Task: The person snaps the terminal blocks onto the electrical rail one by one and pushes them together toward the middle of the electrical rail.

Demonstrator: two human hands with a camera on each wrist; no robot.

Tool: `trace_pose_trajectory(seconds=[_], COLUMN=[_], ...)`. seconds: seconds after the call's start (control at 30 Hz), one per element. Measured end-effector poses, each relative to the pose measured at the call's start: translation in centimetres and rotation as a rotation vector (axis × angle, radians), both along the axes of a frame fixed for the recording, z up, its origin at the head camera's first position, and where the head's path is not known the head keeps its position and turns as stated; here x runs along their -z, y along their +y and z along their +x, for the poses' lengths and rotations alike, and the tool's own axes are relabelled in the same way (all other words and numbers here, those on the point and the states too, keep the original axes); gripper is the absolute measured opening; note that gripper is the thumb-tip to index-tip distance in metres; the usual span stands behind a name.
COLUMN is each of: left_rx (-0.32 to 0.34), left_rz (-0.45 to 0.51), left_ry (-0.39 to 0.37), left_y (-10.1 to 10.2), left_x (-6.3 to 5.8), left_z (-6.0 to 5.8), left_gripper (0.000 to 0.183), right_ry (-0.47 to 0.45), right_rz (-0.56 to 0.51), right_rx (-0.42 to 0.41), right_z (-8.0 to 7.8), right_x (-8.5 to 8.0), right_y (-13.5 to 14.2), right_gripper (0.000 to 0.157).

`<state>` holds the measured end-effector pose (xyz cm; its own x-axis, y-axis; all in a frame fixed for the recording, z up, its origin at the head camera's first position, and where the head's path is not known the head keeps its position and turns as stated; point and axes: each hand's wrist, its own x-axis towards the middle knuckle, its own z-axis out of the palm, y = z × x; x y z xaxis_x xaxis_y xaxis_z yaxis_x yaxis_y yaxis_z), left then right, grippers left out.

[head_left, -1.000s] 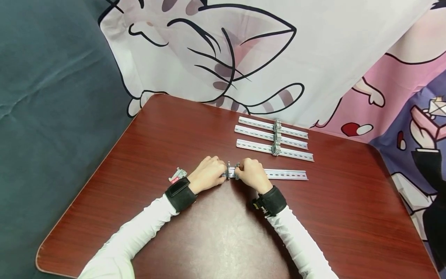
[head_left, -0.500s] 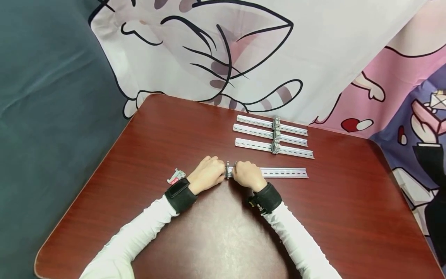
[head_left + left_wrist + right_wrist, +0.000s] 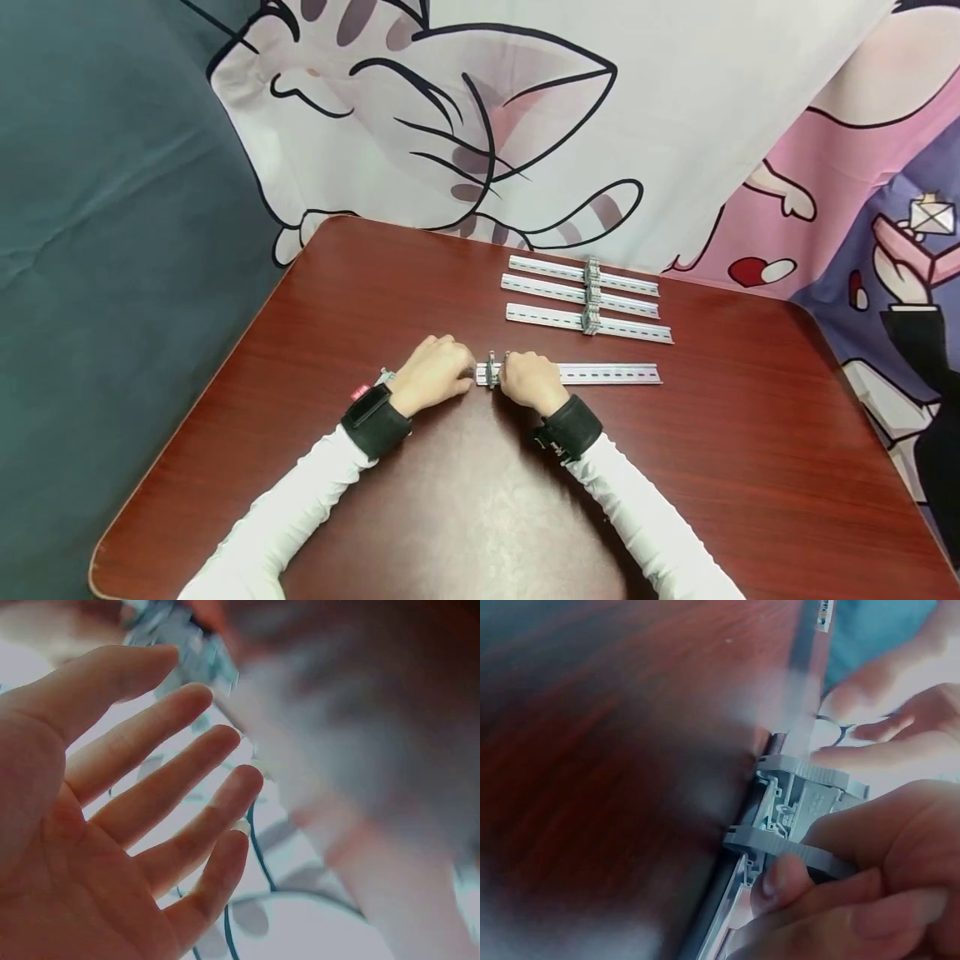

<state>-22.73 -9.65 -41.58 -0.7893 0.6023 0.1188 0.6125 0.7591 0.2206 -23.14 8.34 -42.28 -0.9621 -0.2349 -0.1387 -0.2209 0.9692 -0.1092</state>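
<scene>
A slotted metal DIN rail (image 3: 615,374) lies across the table before me. A thin grey terminal block (image 3: 491,371) stands upright on it near its left end. Just right of that, my right hand (image 3: 532,379) pinches a second grey terminal block (image 3: 802,851) on the rail, between thumb and fingers. My left hand (image 3: 433,375) hovers just off the rail's left end; in the left wrist view its fingers (image 3: 172,780) are spread and hold nothing. Partly hidden behind the left wrist is a loose grey piece (image 3: 386,376) with a red label.
Three more DIN rails lie side by side at the back right, the front one (image 3: 540,315) nearest, with grey blocks (image 3: 592,319) at their middles. The brown table (image 3: 750,433) meets a printed cloth (image 3: 570,125) behind.
My left hand has drawn back left from the block and rail end, uncovering the end and covering more of the loose piece. My right hand shifted slightly left, then stayed on its block.
</scene>
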Motion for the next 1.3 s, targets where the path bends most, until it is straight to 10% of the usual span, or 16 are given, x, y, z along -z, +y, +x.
trace_pose_trajectory(seconds=[0.2,0.53,1.0,1.3], left_rx=[-0.200,-0.496,-0.532,-0.444], left_rz=[-0.015,-0.061,-0.011,0.165], left_ry=[-0.021,-0.314,-0.200,-0.142], left_y=[-4.3,-7.9,-6.7,-2.5], left_x=[-1.7,-0.9,0.3,-1.5], left_z=[1.0,3.6,3.3,2.9], left_gripper=[0.027,0.045,0.028,0.044], right_ry=[0.005,0.012,-0.007,0.018], right_rz=[-0.007,-0.014,-0.231,-0.480], right_rx=[0.018,0.037,0.012,-0.091], right_z=[0.2,0.5,0.6,1.4], right_x=[-0.1,0.1,0.0,-2.3], right_y=[0.1,-0.2,2.2,2.3], right_gripper=[0.029,0.034,0.052,0.049])
